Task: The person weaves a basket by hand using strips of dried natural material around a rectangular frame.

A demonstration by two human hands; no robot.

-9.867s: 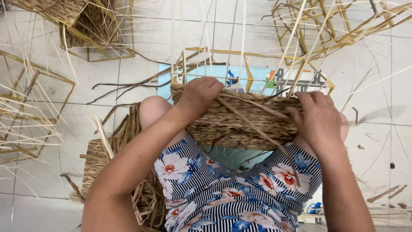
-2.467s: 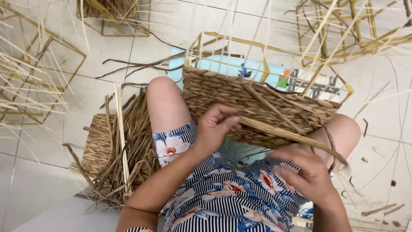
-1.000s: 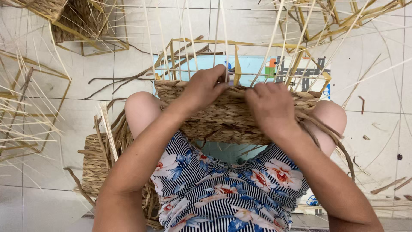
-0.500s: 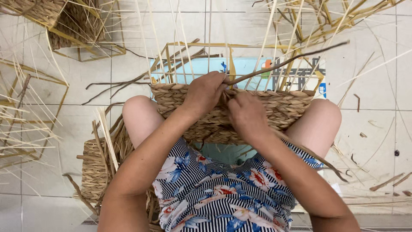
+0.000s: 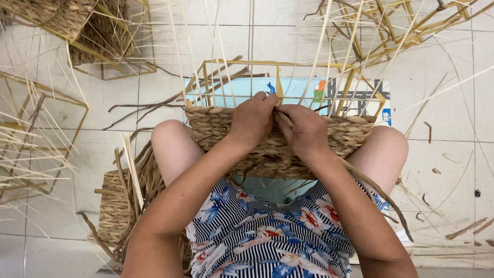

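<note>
A half-woven brown straw basket [image 5: 216,131] rests across my knees, its thin yellow frame [image 5: 242,64] and pale upright stakes rising beyond the woven part. My left hand [image 5: 252,121] presses on the top woven edge near the middle. Right beside it, my right hand [image 5: 306,131] pinches a brown straw strand [image 5: 284,119] at that same edge; the strand's long tail [image 5: 383,198] trails down past my right forearm. The two hands almost touch.
A bundle of loose straw and a woven piece [image 5: 116,206] lie by my left thigh. Other wire frames with stakes stand at the left [image 5: 31,139], upper left [image 5: 98,36] and upper right [image 5: 391,31]. A light blue mat [image 5: 303,90] lies under the basket on white floor tiles.
The strand that stuck up to the right half a second ago is now pulled down into the weave edge. Both hands have closed in together at the basket's top middle.
</note>
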